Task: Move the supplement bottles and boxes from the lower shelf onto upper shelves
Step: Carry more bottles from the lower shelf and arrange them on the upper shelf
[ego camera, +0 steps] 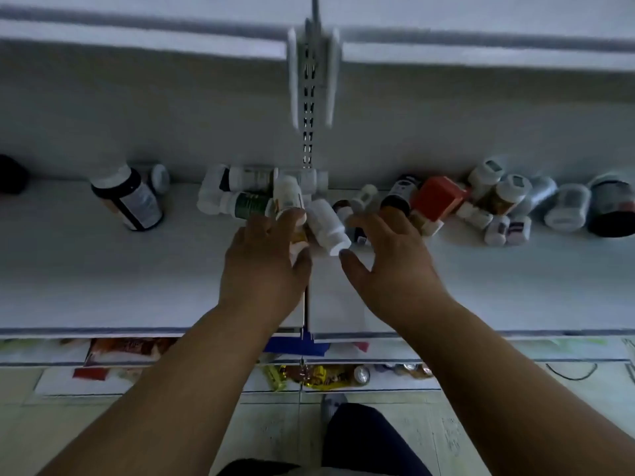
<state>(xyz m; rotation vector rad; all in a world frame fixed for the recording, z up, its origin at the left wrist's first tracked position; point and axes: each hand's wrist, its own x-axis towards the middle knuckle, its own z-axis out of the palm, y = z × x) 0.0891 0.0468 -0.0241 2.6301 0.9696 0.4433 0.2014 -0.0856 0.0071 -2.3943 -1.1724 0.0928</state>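
**Both hands reach into the bottle pile on the white shelf**

The wide white metal shelf (103, 269) carries the scattered bottles along its back, from nine to three o'clock. Largest is the dark, white-capped bottle (129, 197) at ten o'clock, upright and apart from the rest. At two o'clock an orange-red box (438, 197) lies tilted among small bottles. The left hand (264, 262) curls round a small white bottle with an orange label (288, 197); blur makes the grip uncertain. The right hand (388, 255) is spread, fingers relaxed, thumb just beside a plain white plastic bottle (326, 225) lying on its side. It looks light, rigid and smooth, so likely to roll; grasping across the middle of its body seems best.
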